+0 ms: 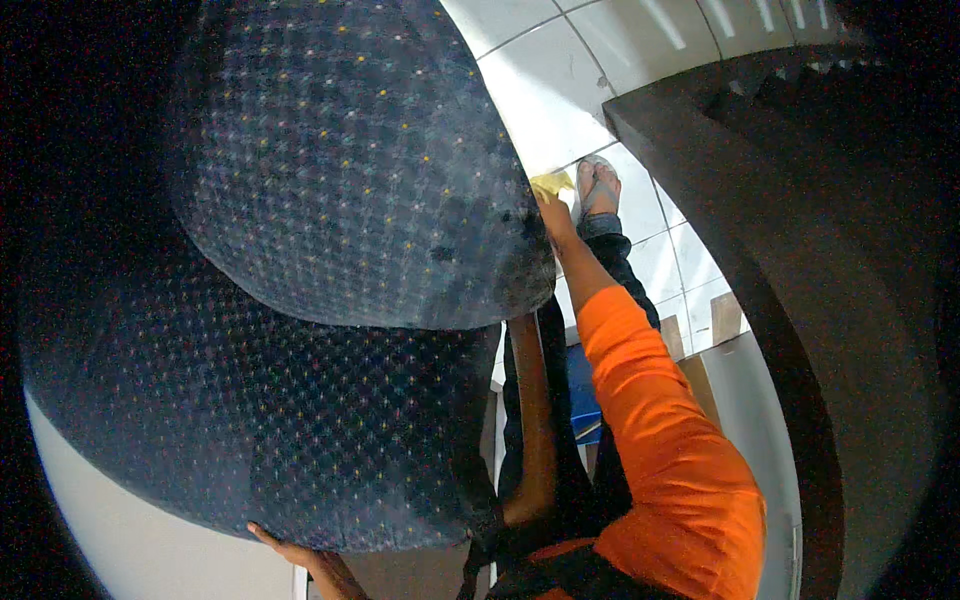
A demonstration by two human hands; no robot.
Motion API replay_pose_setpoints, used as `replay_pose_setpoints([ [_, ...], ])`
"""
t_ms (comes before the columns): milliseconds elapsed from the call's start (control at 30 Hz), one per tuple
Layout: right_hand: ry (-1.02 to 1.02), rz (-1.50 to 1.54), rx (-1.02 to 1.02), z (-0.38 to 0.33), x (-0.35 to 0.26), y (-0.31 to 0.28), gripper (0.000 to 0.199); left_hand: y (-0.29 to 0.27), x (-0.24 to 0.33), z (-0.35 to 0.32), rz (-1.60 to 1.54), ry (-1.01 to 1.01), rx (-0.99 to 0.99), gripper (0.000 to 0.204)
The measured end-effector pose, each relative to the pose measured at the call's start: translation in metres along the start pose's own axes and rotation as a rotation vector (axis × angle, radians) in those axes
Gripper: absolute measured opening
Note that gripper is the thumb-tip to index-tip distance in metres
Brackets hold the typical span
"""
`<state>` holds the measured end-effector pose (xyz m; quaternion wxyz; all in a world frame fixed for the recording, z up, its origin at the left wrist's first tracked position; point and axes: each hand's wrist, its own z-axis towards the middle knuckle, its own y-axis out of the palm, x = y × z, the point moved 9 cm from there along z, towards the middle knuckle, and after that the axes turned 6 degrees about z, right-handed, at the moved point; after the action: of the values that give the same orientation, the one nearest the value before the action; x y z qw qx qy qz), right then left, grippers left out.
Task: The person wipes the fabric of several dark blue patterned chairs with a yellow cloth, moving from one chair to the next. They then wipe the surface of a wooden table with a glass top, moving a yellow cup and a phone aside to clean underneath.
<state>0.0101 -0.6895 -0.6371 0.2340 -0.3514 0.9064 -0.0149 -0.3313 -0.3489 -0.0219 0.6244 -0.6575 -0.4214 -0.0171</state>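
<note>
A large chair with dark blue, dotted upholstery fills the left and middle, its rounded seat cushion point(350, 170) at the top and its wider padded back point(340, 410) below. My right hand point(553, 207), at the end of an orange sleeve, presses a yellow cloth point(552, 184) at the cushion's right edge. Its fingers are partly hidden by the cloth and the cushion. At the lower rim of the padded back, my left hand point(292, 552) holds the edge, with one fingertip showing and the other fingers hidden.
A brown curved piece of furniture point(760, 210) stands along the right side. Between it and the chair lies a white tiled floor point(540, 60), with a sandalled foot point(598, 187) on it. Something blue point(583, 390) shows below my right arm. A brown, arm-like bar point(530, 410) runs beside the chair.
</note>
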Motion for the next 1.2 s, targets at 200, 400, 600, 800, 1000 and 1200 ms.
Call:
replay_pose_setpoints([
  [200, 0.444, 1.103, -0.263, -0.141, -0.002, 0.021, 0.031, 0.002, -0.003, 0.005, 0.054, 0.029, 0.002, 0.079],
  [400, 0.096, -0.035, -0.258, -0.217, -0.045, -0.028, 0.027, 0.01, 0.006, -0.001, -0.001, 0.089, 0.099, 0.089],
  [600, -0.481, -1.303, -0.658, -0.298, -0.18, 0.031, 0.026, -0.009, 0.023, -0.007, -0.089, 0.175, 0.15, 0.104],
  [800, -0.592, -1.785, -0.654, -0.281, -0.148, 0.088, 0.024, -0.039, 0.0, 0.0, 0.028, 0.136, 0.269, 0.112],
  [1000, -0.537, -1.718, -1.07, -0.362, -0.18, 0.062, 0.033, -0.036, -0.007, 0.015, -0.07, 0.192, 0.286, 0.114],
  [1200, -0.707, -1.538, -0.773, -0.451, -0.246, 0.019, 0.034, -0.043, 0.01, 0.0, 0.071, 0.11, 0.305, 0.113],
])
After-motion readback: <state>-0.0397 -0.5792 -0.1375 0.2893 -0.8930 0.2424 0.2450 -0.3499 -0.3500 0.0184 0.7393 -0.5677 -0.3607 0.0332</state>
